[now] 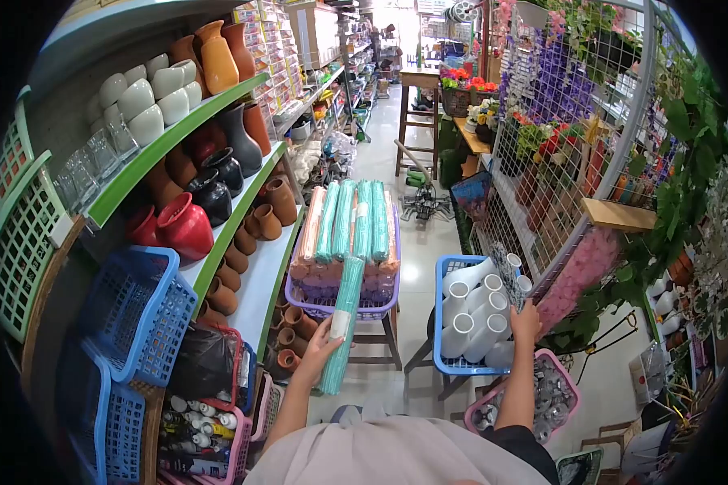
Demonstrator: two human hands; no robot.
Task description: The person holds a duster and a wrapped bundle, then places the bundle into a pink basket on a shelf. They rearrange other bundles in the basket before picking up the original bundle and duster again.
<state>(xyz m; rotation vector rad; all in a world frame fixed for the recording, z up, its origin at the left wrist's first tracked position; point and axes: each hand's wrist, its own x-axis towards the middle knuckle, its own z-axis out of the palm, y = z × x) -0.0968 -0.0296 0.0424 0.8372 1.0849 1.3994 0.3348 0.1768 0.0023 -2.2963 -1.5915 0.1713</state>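
Observation:
My left hand [322, 349] is closed round a long teal wrapped bundle [349, 291] with a white label, held upright at a slight tilt. Behind it, a purple basket [299, 301] on a stool holds several teal and orange bundles [344, 218] in a stack. My right hand [526, 320] is at the right edge of a blue basket [438, 323] full of white vases [463, 323]. Its fingers touch a grey, patterned slender item [505, 279] that leans in that basket; the grip is partly hidden.
Shelves on the left carry white bowls [136, 99], red pots [186, 225] and clay vases. Blue baskets [129, 315] hang at lower left. A pink basket [574, 388] of glass items stands below my right arm. A wire rack [558, 162] with flowers lines the right.

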